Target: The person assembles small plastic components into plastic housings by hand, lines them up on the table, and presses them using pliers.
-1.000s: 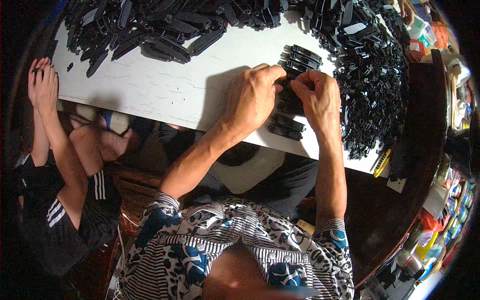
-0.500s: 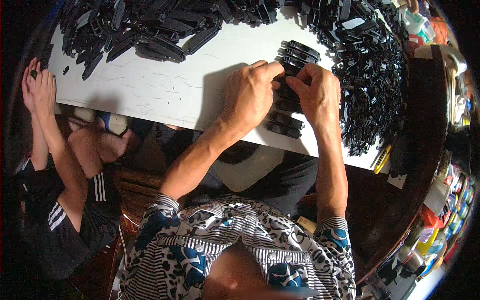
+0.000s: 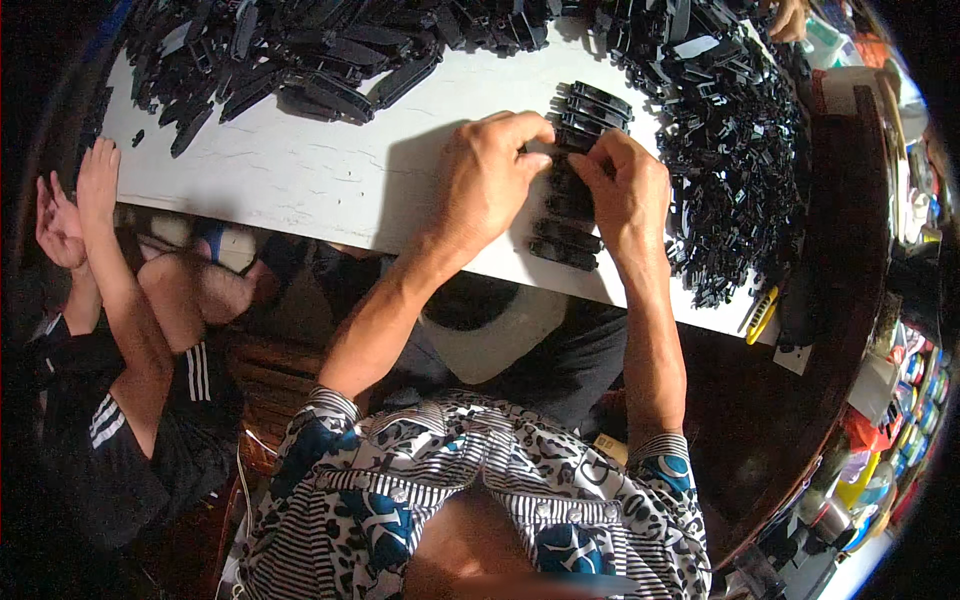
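Note:
A column of long black plastic parts (image 3: 598,104) lies across the right half of the white table, and more of these parts (image 3: 566,246) lie at its near end. My left hand (image 3: 490,178) is curled at the column's left side, thumb and forefinger on either side of a black part's end. From the right, my right hand (image 3: 630,185) pinches at the same dark part with thumb and fingertips. Fingers and shadow hide most of the part between my hands, so its exact shape cannot be made out.
Large black parts (image 3: 330,75) are heaped along the far side. Small black pieces (image 3: 730,170) form a pile at the right. A yellow-handled cutter (image 3: 762,317) lies at the near right corner. Another person's hand (image 3: 98,180) touches the left edge; another hand (image 3: 788,20) shows at the far right.
My left thumb and forefinger have parted a little, and both hands have shifted slightly left. The person at the left has moved their hands apart. More of the far-right hand shows.

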A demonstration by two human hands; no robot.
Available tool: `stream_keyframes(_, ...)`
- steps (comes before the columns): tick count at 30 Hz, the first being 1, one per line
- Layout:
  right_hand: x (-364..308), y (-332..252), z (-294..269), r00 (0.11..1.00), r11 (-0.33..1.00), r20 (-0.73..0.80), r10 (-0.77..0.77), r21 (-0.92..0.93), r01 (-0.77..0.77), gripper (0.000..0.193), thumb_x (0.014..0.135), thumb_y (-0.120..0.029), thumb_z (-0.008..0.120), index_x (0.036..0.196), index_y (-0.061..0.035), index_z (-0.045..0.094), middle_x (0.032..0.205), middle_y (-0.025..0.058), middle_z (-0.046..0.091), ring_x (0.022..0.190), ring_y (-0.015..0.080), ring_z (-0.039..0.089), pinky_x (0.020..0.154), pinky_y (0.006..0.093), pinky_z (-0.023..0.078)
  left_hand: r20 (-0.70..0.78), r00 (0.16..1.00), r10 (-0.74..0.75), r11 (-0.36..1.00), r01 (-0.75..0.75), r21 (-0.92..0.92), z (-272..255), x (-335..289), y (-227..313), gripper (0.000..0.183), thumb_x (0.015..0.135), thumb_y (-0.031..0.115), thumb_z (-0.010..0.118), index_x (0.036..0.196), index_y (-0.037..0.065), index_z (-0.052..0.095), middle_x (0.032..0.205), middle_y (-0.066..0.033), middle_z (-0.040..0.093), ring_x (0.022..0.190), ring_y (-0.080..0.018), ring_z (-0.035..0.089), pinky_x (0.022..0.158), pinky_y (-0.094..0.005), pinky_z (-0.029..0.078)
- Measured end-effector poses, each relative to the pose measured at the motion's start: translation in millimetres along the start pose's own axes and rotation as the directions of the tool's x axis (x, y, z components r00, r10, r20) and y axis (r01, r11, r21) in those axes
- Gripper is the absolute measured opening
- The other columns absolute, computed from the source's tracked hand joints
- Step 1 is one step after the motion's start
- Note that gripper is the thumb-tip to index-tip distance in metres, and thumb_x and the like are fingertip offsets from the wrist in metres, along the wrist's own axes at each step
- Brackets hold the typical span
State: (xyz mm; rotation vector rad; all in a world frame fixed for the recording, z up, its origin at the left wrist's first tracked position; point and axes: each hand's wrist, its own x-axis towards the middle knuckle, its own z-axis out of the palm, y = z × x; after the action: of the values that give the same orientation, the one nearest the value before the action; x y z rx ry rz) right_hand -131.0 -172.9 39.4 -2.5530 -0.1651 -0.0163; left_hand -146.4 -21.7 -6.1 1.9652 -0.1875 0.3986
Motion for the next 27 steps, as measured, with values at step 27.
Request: stream_keyframes(27,-43.3,-7.3,7.2,0.885,0.838,-0.088,-0.456,0.291,0.461,0.012,0.076,0.007,0.066,0.083,0.0006,0.059,0.079,0.0074,0.054,0.066,0.0146,0.056,0.056,0.0272,0.047,0.601,0.768,-0.221,0.311,0.639,-0.703,-22.0,-35.4,21.0,0.035,0.097,0.032,0.05,0.115,0.002,0.05,0.078,-0.0022,0.059,0.046,0.001,0.039,0.036,-0.013,0.025)
